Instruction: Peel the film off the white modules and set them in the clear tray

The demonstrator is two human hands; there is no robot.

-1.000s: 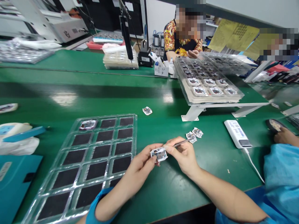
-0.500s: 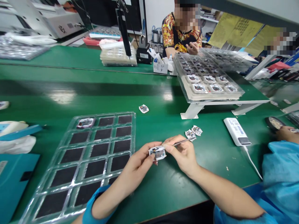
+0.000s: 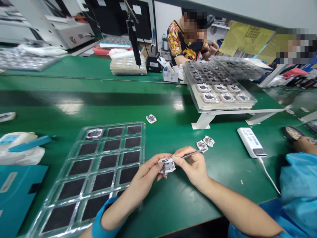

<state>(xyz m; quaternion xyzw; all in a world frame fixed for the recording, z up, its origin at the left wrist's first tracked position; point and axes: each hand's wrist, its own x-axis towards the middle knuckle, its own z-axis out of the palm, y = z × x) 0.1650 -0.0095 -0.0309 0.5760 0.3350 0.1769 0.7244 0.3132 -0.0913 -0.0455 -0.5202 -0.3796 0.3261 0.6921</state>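
My left hand (image 3: pixel 148 170) is closed on a small white electronic module (image 3: pixel 167 165) whose circuit parts face up. Between the thumb and fingers of my right hand (image 3: pixel 192 165) is a pair of metal tweezers (image 3: pixel 192 153), the rear end slanting out to the right. The fingertips of my right hand touch the module's upper right edge, and the tweezers' tips are hidden there. Two similar modules (image 3: pixel 205 142) lie on the green table just beyond my right hand, and one more module (image 3: pixel 151 118) lies farther off. Left of my hands is a clear compartment tray (image 3: pixel 143 138) with one module (image 3: pixel 94 133) in its far left pocket.
A white stand (image 3: pixel 208 119) carries stacked trays (image 3: pixel 223 99) of modules. On the right are a white corded device (image 3: pixel 252 142) and a co-worker's blue sleeve (image 3: pixel 298 178). A hanging electric screwdriver (image 3: pixel 133 43), a teal folder (image 3: pixel 19 195) and a person across the table (image 3: pixel 188 43) are in view.
The view has shifted slightly, so most things sit a little lower. Both hands stay at the module, which is tilted a bit differently. The person across has leaned and raised a hand.
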